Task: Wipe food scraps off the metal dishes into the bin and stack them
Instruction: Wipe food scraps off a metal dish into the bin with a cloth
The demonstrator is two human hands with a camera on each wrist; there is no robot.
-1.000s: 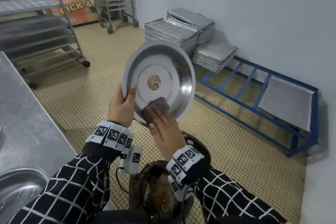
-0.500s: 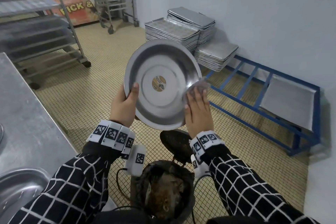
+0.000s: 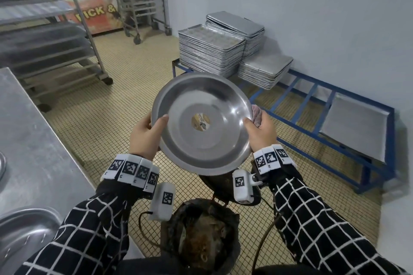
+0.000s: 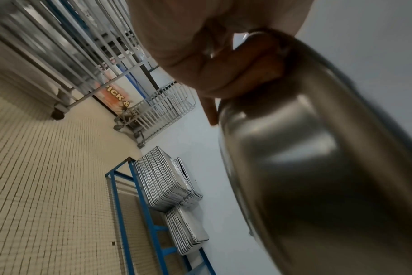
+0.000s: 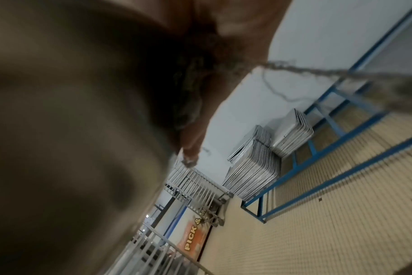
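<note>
A round metal dish (image 3: 214, 140) with a small sticker at its centre is held tilted toward me above the bin (image 3: 201, 236). My left hand (image 3: 145, 136) grips its left rim, thumb inside the dish. My right hand (image 3: 261, 131) grips the right rim, thumb on the inner edge, with a greyish cloth (image 3: 256, 114) tucked between its fingers and the dish's back. In the left wrist view my fingers (image 4: 223, 65) curl under the dish (image 4: 318, 167). The right wrist view shows the dish's blurred underside (image 5: 71, 130) and the cloth (image 5: 191, 83).
The dark bin holds brown scraps, its lid (image 3: 223, 185) open behind it. A steel counter (image 3: 33, 140) runs at the left with another metal dish (image 3: 20, 236) at its near end. Stacked baking trays (image 3: 210, 51) sit on a blue frame (image 3: 312, 127). Wheeled racks (image 3: 55, 40) stand behind.
My right hand moved from wiping the dish's lower inside to its right rim, and now grips that rim with the cloth behind it. The dish tilted flatter and lower.
</note>
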